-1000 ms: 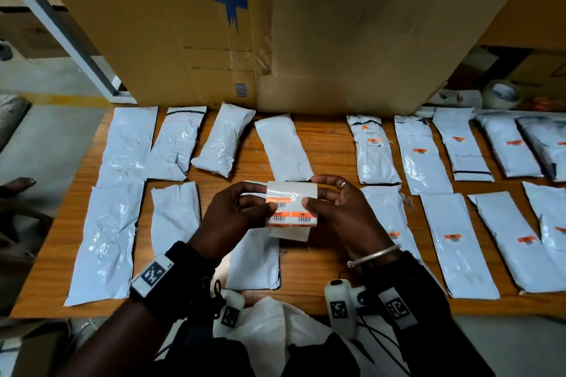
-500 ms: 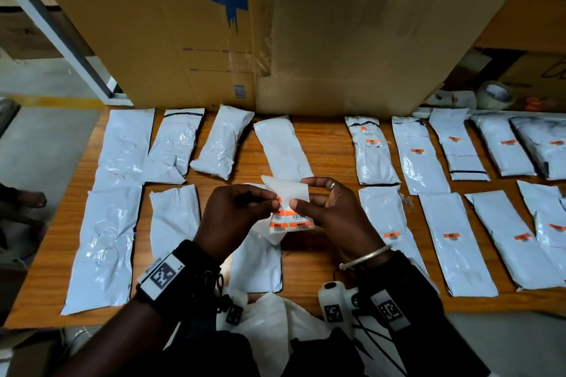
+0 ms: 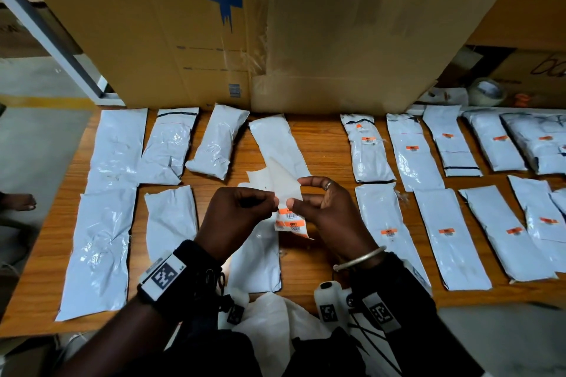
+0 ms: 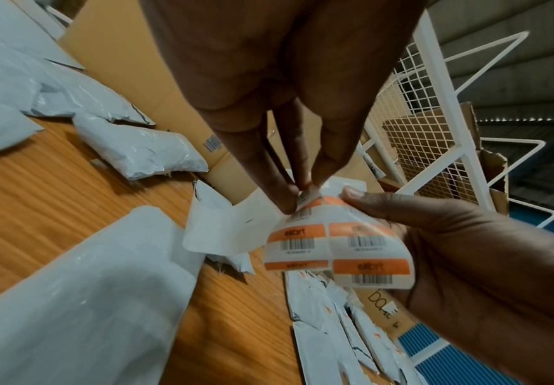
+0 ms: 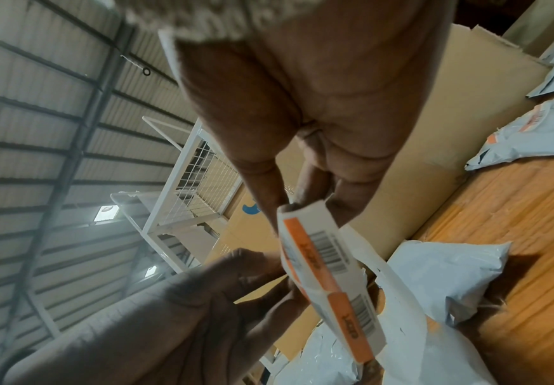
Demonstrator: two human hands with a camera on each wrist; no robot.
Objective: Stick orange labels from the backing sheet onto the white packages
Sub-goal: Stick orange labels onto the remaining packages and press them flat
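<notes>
Two hands at work above the bench's near edge: left hand (image 3: pixel 235 217) pinching a half-peeled label (image 4: pixel 306 198), right hand (image 3: pixel 324 214) clamped on the backing sheet (image 4: pixel 338 247); nearest bare package (image 3: pixel 257 257) directly beneath.

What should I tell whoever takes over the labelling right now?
Left hand: pinching a label corner, peeling it off the sheet.
Right hand: holding the sheet, above the table at front centre.
Done: packages on the right each show an orange label.
Left: packages on the left and in the centre show none. Finish this peel, stick it on an unlabelled package, and repeat; several labels remain on the sheet.
</notes>
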